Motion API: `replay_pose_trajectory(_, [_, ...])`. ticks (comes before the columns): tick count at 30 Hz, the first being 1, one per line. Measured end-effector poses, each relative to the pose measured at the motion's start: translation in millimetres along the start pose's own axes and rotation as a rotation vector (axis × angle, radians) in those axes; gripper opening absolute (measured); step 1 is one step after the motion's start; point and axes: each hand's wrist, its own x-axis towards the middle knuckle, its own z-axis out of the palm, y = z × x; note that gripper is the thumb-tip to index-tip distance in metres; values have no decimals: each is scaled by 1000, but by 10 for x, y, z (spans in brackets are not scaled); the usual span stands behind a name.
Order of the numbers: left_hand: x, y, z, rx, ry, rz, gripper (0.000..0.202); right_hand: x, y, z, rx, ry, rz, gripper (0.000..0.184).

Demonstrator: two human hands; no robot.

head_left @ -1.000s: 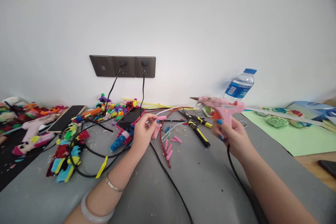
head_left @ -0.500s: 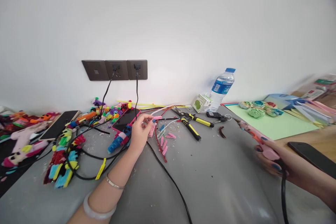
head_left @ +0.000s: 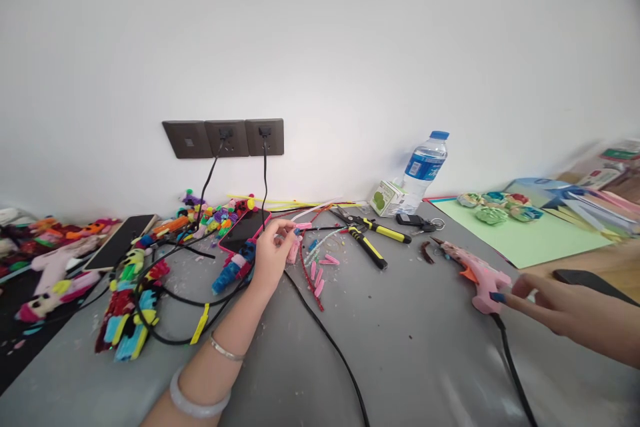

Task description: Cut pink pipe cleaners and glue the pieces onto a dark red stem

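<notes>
My left hand (head_left: 271,255) rests on the grey table (head_left: 390,347) and pinches a small pink pipe-cleaner piece (head_left: 293,250) among several loose pink bits (head_left: 317,273). My right hand (head_left: 547,303) is at the right, fingers stretched out, with fingertips just touching the handle of a pink glue gun (head_left: 475,270). The glue gun lies on the table with its nozzle pointing left and its black cord (head_left: 513,367) running toward me.
Yellow-handled pliers (head_left: 370,243), a key fob (head_left: 413,219), a water bottle (head_left: 424,170) and a small green carton (head_left: 386,198) sit behind. A pink-cased phone (head_left: 243,228) charges from wall sockets (head_left: 225,138). Colourful pipe-cleaner figures (head_left: 133,300) crowd the left; green paper (head_left: 530,240) lies right.
My right hand carried the glue gun from mid-air down to the right, laid it on the table and opened off it. My left hand stayed in place.
</notes>
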Motion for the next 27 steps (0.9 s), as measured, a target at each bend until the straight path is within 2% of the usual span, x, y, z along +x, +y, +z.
replay_pose_trajectory(1, [-1,-4,4,-1,-4,2,8,16,-109,-57,-52,-134,-59,46])
replay_pose_trajectory(2, [-2,-8,7,-1,-8,1,9,24,-263,-87,-65,-192,-131,42])
replay_pose_trajectory(4, [-3,-18,13,-2,-14,-3,10,21,-670,-41,-16,-176,-317,32])
replay_pose_trajectory(6, [-2,-25,14,0,-17,-4,10,24,-1123,135,32,-218,-492,25])
replay_pose_trajectory(8, [-1,-26,13,-1,-17,-3,10,70,-1533,381,99,-274,-558,19])
replay_pose_trajectory(10, [1,-21,11,-6,-18,-8,9,161,-1849,630,142,-346,-593,10])
replay_pose_trajectory(12, [2,-13,8,-13,-23,-20,9,265,-2059,838,128,-437,-647,8])
replay_pose_trajectory(14, [2,-7,5,-20,-29,-31,9,347,-2164,984,92,-474,-677,7])
replay_pose_trajectory(17, [4,-7,2,-20,-26,-43,9,419,-2154,1100,86,-440,-683,4])
replay_pose_trajectory(20, [5,-10,6,-6,-31,-45,9,481,-2033,1144,187,-432,-663,7])
replay_pose_trajectory(25, [-4,-1,18,10,-52,-35,8,594,-1897,1173,386,-418,-577,23])
replay_pose_trajectory(27, [-14,4,24,11,-78,-56,10,611,-1891,1166,435,-412,-526,20])
